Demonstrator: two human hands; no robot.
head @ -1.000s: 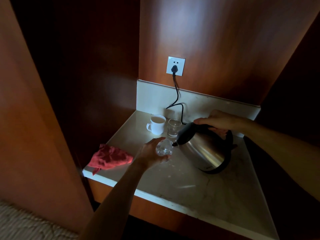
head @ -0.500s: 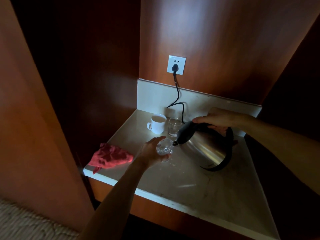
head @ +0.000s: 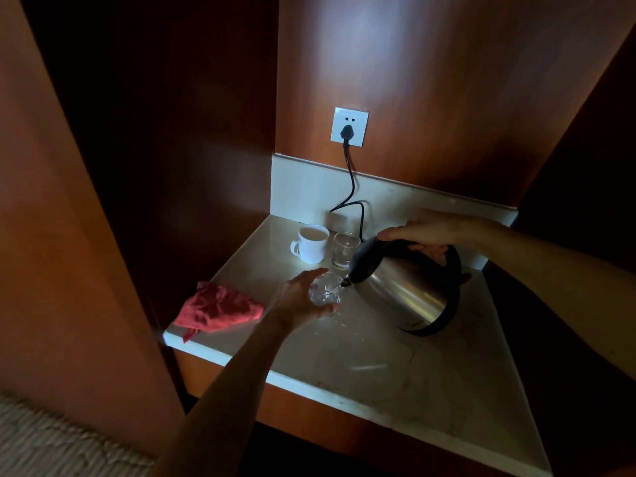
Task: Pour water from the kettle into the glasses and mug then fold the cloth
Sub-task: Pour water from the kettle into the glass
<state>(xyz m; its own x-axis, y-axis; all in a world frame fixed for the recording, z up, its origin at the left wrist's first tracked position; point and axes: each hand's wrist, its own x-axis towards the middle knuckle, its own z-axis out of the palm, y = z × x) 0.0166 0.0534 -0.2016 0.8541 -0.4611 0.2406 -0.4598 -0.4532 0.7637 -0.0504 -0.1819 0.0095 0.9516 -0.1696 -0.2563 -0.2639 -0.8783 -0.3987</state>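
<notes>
My right hand grips the black handle of a steel kettle, which is tilted left with its spout over a clear glass. My left hand is wrapped around that glass, holding it on the pale counter. A second clear glass stands behind it, and a white mug stands left of that, near the back wall. A crumpled red cloth lies at the counter's front left corner.
A black cord runs from a plug in the white wall socket down behind the glass and kettle. Dark wooden panels close in the nook at left, back and right. Carpet shows at lower left.
The kettle has tipped slightly further toward the held glass, with its spout staying at the rim. Both hands keep their grips and the other objects have not moved.
</notes>
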